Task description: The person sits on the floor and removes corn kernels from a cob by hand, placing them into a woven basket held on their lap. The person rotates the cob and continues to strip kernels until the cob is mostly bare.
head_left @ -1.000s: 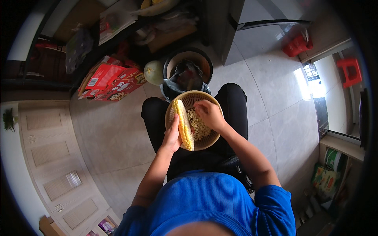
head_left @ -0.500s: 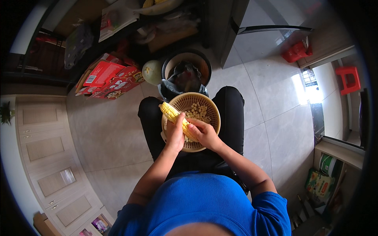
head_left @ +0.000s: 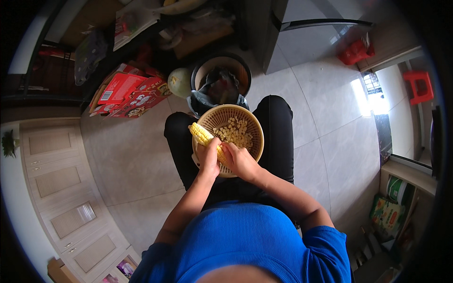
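A yellow ear of corn (head_left: 202,135) slants across the near left part of a tan plastic basket (head_left: 258,123) on my lap. My left hand (head_left: 208,157) is wrapped round the cob's middle. Closed against the cob's lower right side is my right hand (head_left: 239,160), its thumb and fingers pressed on the kernels; its palm hides part of the cob. Loose corn kernels (head_left: 234,132) lie in a heap on the basket's slotted bottom.
Just beyond the basket stands a round bin (head_left: 245,70) with a dark bag (head_left: 198,103). Left of it are a pale green melon (head_left: 180,83) and a red carton (head_left: 123,89). A red stool (head_left: 418,88) stands at the far right, and a fridge (head_left: 321,40) at the back.
My right hand has shifted slightly left and down along the cob, its fingers now more curled. The cob stays in my left hand. The whole view has tilted a little.
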A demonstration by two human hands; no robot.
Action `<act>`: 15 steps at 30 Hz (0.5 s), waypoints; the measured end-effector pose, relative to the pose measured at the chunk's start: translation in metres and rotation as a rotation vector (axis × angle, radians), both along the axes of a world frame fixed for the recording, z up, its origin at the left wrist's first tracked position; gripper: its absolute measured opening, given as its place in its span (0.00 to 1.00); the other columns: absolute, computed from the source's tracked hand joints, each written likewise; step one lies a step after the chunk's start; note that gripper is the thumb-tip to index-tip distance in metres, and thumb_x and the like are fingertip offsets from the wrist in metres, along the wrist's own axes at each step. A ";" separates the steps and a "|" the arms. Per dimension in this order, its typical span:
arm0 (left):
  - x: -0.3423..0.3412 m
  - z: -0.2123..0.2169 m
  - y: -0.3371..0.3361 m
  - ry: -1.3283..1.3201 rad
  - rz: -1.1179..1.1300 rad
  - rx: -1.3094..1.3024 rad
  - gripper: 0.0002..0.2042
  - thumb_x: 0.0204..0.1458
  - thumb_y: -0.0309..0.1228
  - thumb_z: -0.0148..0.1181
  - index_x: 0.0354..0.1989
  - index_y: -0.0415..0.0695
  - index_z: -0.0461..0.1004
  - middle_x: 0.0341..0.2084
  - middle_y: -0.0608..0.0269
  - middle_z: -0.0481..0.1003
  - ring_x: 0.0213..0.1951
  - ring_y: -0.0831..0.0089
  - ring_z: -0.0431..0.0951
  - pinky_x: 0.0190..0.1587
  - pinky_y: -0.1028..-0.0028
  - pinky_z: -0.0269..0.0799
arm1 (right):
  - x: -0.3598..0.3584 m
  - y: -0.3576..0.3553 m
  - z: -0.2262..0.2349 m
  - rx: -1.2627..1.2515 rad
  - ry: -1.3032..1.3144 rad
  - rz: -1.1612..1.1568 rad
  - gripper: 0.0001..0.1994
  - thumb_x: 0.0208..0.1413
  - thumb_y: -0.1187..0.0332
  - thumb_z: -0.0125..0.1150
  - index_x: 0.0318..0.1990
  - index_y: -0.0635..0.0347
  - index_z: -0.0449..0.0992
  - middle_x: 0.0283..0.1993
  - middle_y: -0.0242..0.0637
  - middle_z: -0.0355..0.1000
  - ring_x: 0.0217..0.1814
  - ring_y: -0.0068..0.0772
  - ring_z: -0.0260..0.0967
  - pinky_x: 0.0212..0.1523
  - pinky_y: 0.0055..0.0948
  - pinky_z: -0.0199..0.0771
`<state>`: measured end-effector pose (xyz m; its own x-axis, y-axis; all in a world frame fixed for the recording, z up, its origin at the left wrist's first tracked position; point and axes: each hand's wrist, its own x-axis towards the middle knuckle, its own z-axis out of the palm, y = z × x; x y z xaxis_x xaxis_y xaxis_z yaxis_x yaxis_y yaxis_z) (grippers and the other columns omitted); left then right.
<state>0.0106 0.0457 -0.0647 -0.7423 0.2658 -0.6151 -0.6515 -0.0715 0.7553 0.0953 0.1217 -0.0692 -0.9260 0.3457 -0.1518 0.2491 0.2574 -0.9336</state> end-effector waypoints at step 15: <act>-0.006 -0.011 -0.006 -0.089 -0.025 0.001 0.11 0.36 0.23 0.51 0.32 0.41 0.64 0.26 0.64 0.66 0.30 0.73 0.68 0.33 0.76 0.67 | -0.001 0.002 -0.004 -0.221 0.045 -0.036 0.11 0.56 0.67 0.49 0.42 0.64 0.67 0.27 0.55 0.70 0.30 0.54 0.70 0.32 0.42 0.70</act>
<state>0.0044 0.0400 -0.0755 -0.6774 0.2845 -0.6783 -0.7179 -0.0550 0.6939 0.0940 0.1234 -0.0733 -0.9212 0.3413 -0.1868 0.2117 0.0367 -0.9767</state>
